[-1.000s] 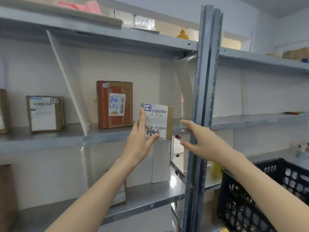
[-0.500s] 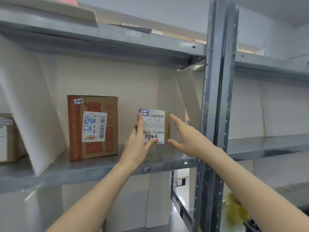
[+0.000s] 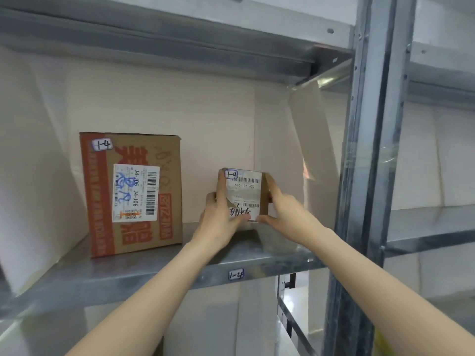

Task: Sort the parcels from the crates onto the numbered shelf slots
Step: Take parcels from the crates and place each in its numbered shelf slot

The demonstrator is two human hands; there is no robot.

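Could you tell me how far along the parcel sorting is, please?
Done: a large box tagged 1-4 stands on the shelf labelled 1-4. In hand: left hand and right hand grip a small 1-4 parcel there. Left: letting go; crates are out of view.

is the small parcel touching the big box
No, the small parcel stands apart from the big box, with bare shelf between them.

Both hands hold a small parcel marked 1-4 upright on the metal shelf: the left hand grips its left edge, the right hand its right. A larger box, also marked 1-4, stands to the left, apart from it. The shelf edge carries a 1-4 tag.
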